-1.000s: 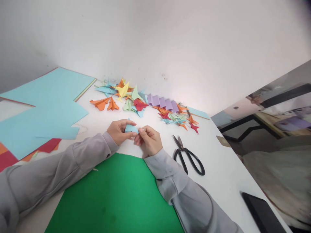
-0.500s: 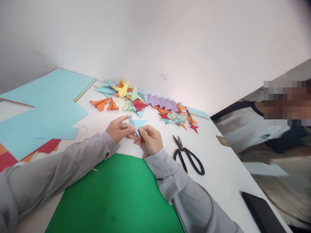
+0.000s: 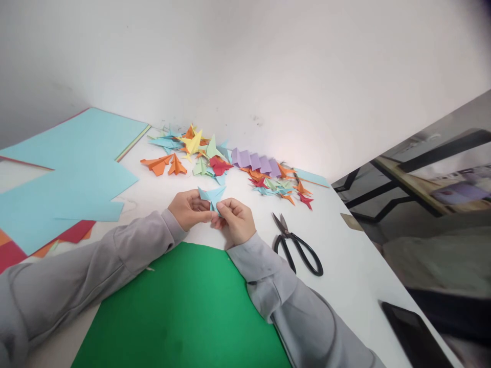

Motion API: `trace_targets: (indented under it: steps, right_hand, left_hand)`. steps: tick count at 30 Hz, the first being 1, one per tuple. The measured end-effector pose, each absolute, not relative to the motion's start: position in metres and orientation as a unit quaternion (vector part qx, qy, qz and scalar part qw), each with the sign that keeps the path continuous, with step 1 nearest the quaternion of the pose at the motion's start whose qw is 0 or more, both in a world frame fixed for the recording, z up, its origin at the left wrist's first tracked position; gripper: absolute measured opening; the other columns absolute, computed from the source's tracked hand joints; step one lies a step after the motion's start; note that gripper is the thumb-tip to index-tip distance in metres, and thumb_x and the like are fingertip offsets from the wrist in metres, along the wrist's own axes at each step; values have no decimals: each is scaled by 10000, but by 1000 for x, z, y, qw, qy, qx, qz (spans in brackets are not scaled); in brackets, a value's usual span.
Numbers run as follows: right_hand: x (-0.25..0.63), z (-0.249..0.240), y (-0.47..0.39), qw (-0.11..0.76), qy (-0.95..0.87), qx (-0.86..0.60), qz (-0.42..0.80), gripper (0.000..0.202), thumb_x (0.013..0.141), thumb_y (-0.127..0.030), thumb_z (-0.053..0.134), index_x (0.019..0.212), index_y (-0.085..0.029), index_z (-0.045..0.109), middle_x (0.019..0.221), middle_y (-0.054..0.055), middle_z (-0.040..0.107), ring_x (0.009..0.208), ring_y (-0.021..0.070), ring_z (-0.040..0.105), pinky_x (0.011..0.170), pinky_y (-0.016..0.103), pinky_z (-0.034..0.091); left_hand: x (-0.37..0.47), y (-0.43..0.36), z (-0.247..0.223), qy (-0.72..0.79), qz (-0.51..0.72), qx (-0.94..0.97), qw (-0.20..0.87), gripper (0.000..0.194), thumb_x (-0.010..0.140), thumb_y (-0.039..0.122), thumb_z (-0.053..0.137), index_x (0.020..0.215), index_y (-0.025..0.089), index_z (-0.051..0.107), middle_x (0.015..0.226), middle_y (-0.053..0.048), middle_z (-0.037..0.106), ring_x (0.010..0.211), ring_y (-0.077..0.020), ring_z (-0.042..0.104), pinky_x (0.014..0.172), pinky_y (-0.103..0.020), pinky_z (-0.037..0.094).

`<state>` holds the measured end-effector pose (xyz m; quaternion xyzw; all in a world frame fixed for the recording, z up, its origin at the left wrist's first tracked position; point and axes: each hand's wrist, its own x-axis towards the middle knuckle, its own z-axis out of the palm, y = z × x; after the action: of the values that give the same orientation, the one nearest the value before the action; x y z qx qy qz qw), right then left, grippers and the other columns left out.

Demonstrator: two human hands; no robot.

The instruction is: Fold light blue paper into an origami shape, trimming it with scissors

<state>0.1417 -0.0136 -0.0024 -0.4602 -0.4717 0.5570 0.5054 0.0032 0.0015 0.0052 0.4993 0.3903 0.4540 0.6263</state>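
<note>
one folded light-blue paper piece (image 3: 213,195) is above the white table (image 3: 345,266), short of the coloured folded papers (image 3: 194,143) along its far edge, pinched by the right hand's (image 3: 238,220) thumb and fingers, the left hand (image 3: 186,209) curled beside it, its grip unclear.

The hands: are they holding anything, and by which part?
A folded blue paper, pinched near its lower end by the right hand; whether the left hand grips it too, I cannot tell.
</note>
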Motion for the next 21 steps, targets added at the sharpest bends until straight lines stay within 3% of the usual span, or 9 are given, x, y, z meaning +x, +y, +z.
trace_targets:
  steps: [6,11,21]
  right_hand:
    - [140,-4,-13,515,-458,-452,566,349,594,-442,714,570,-176,490,394,-35,565,341,88,506,346,183,372]
    - [139,-4,-13,535,-457,-453,548,385,550,-422,750,502,-181,455,353,-54,518,326,88,491,340,194,382]
    - [142,-2,-15,516,-508,-465,510,370,659,-405,681,426,-161,529,354,-2,542,312,83,447,357,221,352]
  left_hand:
    - [4,0,6,391,442,519,619,307,473,107,712,740,106,562,544,22,611,483,-93,565,437,-206,460]
    - [4,0,6,376,443,527,621,377,495,100,674,846,113,537,542,33,612,475,-98,566,424,-201,448]
    - [3,1,7,386,438,502,637,527,488,127,725,952,122,476,553,35,610,476,-115,570,410,-223,455]
